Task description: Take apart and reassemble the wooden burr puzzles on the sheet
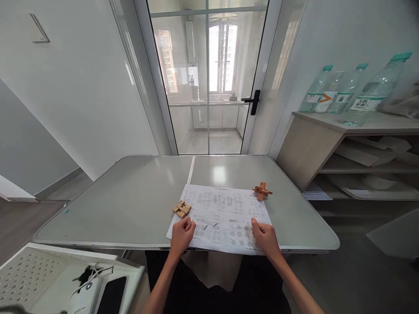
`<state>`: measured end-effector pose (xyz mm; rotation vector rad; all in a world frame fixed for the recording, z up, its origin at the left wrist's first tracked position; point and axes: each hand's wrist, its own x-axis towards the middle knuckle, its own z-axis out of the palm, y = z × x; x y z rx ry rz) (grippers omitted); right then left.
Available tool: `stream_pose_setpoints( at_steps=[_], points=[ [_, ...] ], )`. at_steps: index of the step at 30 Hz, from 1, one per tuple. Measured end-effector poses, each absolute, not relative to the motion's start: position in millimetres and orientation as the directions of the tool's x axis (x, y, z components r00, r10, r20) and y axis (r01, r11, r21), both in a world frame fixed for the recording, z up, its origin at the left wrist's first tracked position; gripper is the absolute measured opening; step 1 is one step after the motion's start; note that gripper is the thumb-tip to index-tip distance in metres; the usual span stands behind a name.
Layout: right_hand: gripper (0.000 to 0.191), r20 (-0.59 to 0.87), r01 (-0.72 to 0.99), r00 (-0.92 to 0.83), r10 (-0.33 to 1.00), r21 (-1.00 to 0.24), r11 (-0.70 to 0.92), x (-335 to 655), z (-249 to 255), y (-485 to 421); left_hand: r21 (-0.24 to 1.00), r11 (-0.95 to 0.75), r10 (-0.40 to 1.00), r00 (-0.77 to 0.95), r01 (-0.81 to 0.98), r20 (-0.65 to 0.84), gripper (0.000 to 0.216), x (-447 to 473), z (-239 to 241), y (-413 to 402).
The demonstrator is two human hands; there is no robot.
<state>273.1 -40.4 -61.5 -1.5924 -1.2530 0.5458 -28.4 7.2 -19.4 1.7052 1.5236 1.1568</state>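
A printed paper sheet (225, 209) with rows of small diagrams lies on the table, its near edge reaching the table's front edge. On its lower left part rests my left hand (182, 233), curled into a fist with nothing seen in it. My right hand (265, 237) is also a closed fist, thumb on top, at the sheet's lower right. Just beyond the left fist sits a light wooden block puzzle (182, 209) of interlocking pieces, on the sheet's left edge. A reddish-brown wooden burr puzzle (261, 191) with crossed pieces stands at the sheet's upper right corner. Neither hand touches a puzzle.
The grey-green table (131, 200) has a seam across it. At lower left, a white tray (36, 279) carries keys, a white device with a cable and a black phone (112, 295). Right of the table stands a shelf (314, 148) with plastic bottles (347, 91). A glass door (209, 78) is ahead.
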Motion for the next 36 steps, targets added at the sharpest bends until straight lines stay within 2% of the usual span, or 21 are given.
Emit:
stream_pose_setpoints(
  at_steps=[16,22,23,26,29,36],
  points=[
    [0.054,0.223,0.472,0.356,0.908,-0.881,0.032,273.7,-60.7,-41.9,0.760,-0.247,0.949,-0.009,0.601,0.316,0.038,-26.7,-20.4,4.3],
    [0.054,0.232,0.479,0.336,0.913,-0.876,0.046,273.9,-58.0,-44.2,0.653,-0.259,0.886,-0.094,0.712,0.455,0.014,-28.4,-10.8,12.4],
    [0.054,0.233,0.480,0.335,0.913,-0.876,0.047,273.8,-57.9,-44.4,0.631,-0.255,0.875,-0.104,0.732,0.474,0.017,-29.5,-9.5,16.4],
    [0.054,0.232,0.480,0.332,0.914,-0.876,0.048,273.4,-58.1,-44.7,0.528,-0.203,0.862,-0.105,0.825,0.495,0.047,-34.3,-8.7,31.1],
    [0.054,0.229,0.481,0.330,0.916,-0.875,0.046,273.2,-58.4,-44.8,0.416,-0.129,0.887,-0.083,0.900,0.454,0.066,-40.5,-11.6,45.4],
    [0.054,0.230,0.486,0.327,0.917,-0.873,0.046,273.2,-57.2,-45.2,0.457,-0.126,0.920,-0.068,0.880,0.385,0.070,-55.7,-16.7,60.4]
  ],
)
